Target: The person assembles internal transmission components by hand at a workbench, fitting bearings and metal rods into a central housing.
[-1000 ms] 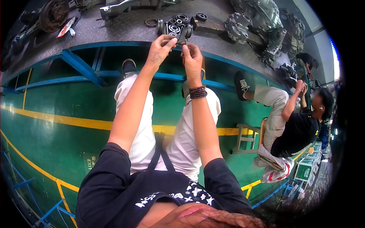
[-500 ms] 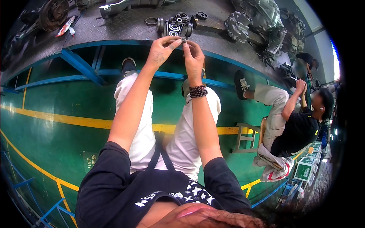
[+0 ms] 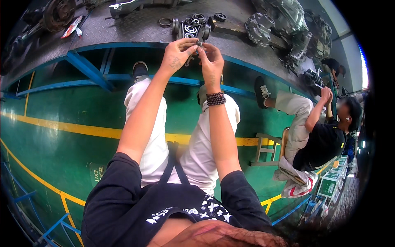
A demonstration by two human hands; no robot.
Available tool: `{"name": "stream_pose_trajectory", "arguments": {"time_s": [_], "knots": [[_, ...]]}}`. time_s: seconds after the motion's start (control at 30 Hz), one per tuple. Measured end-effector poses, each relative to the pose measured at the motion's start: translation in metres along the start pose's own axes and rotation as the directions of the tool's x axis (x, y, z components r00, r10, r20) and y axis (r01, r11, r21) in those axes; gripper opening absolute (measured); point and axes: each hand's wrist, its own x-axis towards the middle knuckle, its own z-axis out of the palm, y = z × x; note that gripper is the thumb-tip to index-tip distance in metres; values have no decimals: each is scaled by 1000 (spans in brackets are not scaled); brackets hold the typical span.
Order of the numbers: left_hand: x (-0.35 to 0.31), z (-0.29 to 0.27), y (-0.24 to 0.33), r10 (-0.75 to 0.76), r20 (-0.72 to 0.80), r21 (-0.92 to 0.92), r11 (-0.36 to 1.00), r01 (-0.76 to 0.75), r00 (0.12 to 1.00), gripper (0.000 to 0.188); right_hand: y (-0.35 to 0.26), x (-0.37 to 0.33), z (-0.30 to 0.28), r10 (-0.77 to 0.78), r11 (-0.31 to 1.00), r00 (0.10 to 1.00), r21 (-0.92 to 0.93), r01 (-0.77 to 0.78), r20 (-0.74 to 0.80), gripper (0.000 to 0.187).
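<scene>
Both my hands meet over the near edge of the metal-topped workbench (image 3: 123, 33). Between their fingertips is a small dark metal part (image 3: 199, 43), too small and covered to name. My left hand (image 3: 177, 54) pinches it from the left, thumb and fingers together. From the right, my right hand (image 3: 211, 61) pinches the same part, with a beaded bracelet (image 3: 216, 98) on its wrist. Just beyond my fingers stands a metal assembly (image 3: 191, 29) with several ring bearings on it. Part of it is hidden behind my hands.
A loose ring (image 3: 165, 22) and a bearing (image 3: 220, 17) lie beside the assembly. Cast metal housings (image 3: 259, 29) stand at the right of the bench. A blue frame bar (image 3: 88, 70) runs below the bench edge. At the right, a co-worker (image 3: 321, 140) sits on a stool (image 3: 265, 149).
My hands stay together on the small part, with the right hand shifted slightly right and down. The view has moved slightly.
</scene>
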Motion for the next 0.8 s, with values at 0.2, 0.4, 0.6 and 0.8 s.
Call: {"name": "stream_pose_trajectory", "arguments": {"time_s": [0.2, 0.4, 0.6, 0.8], "knots": [[1, -2, -4, 8, 8, -3, 1000, -8, 1000, 30, -4, 0, 2, -17, 999, 1000, 28, 17, 5, 18], [2, -3, -7, -6, 5, -44, 999, 6, 1000, 29, 0, 3, -1, -41, 999, 999, -16, 41, 12, 15], [1, -2, -2, -30, 25, 11, 999, 30, 999, 29, 7, 5, -4, -86, 994, 996, -70, 84, -25, 16], [0, -2, 1, -39, 11, 83, 996, 38, 999, 29, 3, 3, -3, -68, 997, 997, -45, 66, -42, 15]]}}
